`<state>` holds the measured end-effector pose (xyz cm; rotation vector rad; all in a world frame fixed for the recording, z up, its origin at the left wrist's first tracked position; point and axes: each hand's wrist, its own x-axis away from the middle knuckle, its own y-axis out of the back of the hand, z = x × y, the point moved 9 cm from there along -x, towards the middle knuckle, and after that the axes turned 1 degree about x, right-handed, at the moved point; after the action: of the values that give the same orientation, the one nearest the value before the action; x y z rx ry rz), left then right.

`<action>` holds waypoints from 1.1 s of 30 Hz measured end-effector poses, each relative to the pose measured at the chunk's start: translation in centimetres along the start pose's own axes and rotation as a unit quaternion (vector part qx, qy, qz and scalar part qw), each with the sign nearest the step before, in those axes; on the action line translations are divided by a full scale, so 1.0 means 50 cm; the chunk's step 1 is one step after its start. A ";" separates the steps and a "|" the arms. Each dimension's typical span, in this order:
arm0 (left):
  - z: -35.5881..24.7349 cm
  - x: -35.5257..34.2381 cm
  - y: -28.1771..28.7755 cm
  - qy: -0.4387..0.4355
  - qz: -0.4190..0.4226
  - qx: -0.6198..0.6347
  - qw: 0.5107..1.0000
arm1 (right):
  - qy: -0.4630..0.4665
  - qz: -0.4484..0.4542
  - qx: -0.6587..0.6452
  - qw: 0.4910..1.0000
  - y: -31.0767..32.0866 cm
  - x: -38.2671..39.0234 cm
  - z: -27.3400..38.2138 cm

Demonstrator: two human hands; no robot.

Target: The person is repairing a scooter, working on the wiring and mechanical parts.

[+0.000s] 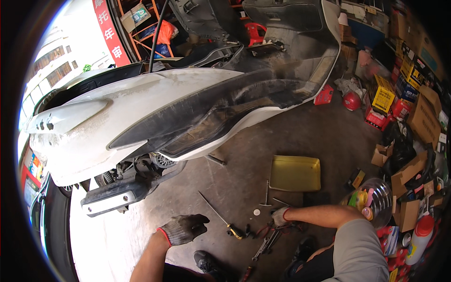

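Note:
My left hand [184,230], in a grey work glove with a red cuff, is held above the floor with its fingers apart and nothing in it. My right hand [280,216], gloved too, reaches down to a group of hand tools. Its fingers are mostly hidden, and a thin metal rod [281,202] shows just beyond them; whether I grip it I cannot tell. Beside that hand lie metal wrenches [266,245] and red-handled pliers [264,230]. Between my hands is a long screwdriver [233,231] with a yellow and black handle. A T-handle wrench [267,195] lies farther off.
A dusty white and black scooter [155,103] fills the far left, its muffler [115,199] low. A yellowish metal tray [295,174] and a small white disc [256,212] rest on the floor. Cardboard boxes [409,171] and a clear plastic tub [383,199] crowd the right.

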<state>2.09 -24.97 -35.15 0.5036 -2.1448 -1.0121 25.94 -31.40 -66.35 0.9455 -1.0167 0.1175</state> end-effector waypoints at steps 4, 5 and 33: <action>0.014 0.003 -0.004 -0.014 0.005 0.011 1.000 | -0.147 -0.124 -0.184 0.964 0.139 0.030 -0.045; 0.021 -0.002 -0.007 -0.018 0.002 0.001 1.000 | -0.158 -0.200 -0.221 0.941 0.209 0.068 -0.042; 0.116 -0.041 0.140 0.098 -0.303 -0.092 0.943 | 0.414 -0.374 -0.824 0.102 0.688 0.132 0.302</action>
<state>-1.13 -16.48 -33.15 1.1634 -1.7213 -1.4034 2.63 -23.25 -37.31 -0.9864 0.8810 -1.1058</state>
